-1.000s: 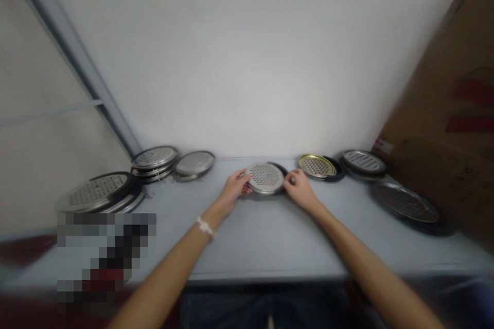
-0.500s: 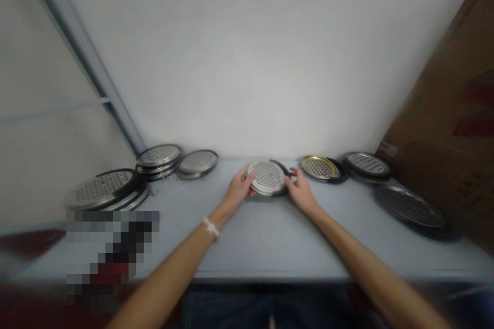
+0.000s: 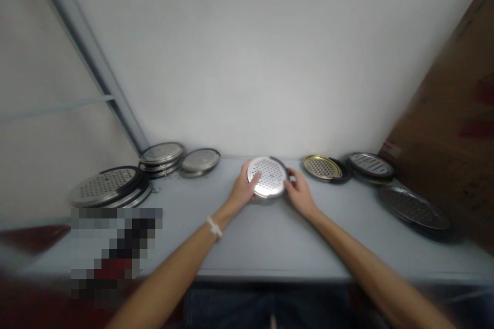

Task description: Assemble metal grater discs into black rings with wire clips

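Note:
A round metal grater disc (image 3: 272, 174) with small holes and a black rim on its right side is held up over the grey table (image 3: 266, 247). My left hand (image 3: 245, 185) grips its left edge, the thumb lying on the perforated face. At the right edge, my right hand (image 3: 299, 191) is closed on the black rim, with the thumb in front and the other fingers partly hidden behind.
Stacks of similar discs stand at the left (image 3: 110, 187) and back left (image 3: 162, 154), beside another disc (image 3: 200, 161). To the right lie a gold-coloured disc (image 3: 322, 167), a slotted one (image 3: 370, 164) and a dark one (image 3: 415, 208), near a cardboard box (image 3: 451, 139).
The disc is tilted up more toward me, and its black rim now fits closely around the right edge. My right fingers have closed in around it, and my left thumb reaches farther over the face.

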Motion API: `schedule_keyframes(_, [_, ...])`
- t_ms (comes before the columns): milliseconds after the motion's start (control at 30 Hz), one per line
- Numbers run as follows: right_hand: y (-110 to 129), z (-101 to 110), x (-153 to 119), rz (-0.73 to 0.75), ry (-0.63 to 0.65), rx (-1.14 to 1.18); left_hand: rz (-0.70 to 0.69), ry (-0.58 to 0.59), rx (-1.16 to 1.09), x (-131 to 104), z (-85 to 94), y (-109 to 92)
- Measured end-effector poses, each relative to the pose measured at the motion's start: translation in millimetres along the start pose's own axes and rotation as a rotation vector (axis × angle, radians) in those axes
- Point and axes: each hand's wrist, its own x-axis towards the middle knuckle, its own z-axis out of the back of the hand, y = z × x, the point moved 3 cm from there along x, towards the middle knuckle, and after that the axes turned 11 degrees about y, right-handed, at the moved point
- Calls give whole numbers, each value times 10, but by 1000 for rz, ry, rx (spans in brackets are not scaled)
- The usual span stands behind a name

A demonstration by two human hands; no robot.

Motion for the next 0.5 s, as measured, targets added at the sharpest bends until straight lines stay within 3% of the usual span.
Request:
schedule_keyframes(233, [14,78,62,-75,-31,153,0,84,-149,24,-59,-24])
schedule_keyframes(367, [-71,174,112,-173,-193,216,103,121,-460,27,-111,-73])
schedule_keyframes(500, [-199,270,138,-222,-338,221,118,115,-707,34,-114,-63])
